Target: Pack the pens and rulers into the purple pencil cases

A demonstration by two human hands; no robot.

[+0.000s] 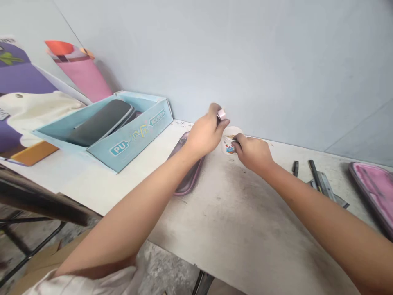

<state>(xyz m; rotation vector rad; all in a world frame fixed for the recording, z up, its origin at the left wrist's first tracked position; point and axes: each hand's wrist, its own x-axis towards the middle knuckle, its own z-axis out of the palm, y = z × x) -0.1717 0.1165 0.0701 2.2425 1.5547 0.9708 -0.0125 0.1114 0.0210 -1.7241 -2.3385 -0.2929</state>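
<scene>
My left hand [204, 133] is closed around a small object with a pale pink end [221, 114] and a dark part; its kind is unclear. This object is held just above a white paper cup [227, 146] with a coloured print. At the cup's right side, my right hand [253, 151] pinches the rim between thumb and fingers. Something small and golden shows inside the cup, too small to name. Below my left wrist lies a dark purple zippered case [192, 180], partly covered by my forearm.
A light blue box [132, 149] on the left holds a dark grey case [102, 121]. Behind it lean a pink pouch [84, 78] and purple packaging. Black pens [315, 174], flat metal pieces [328, 186] and a pink-lined case [374, 184] lie right. A wall [245, 61] borders the table.
</scene>
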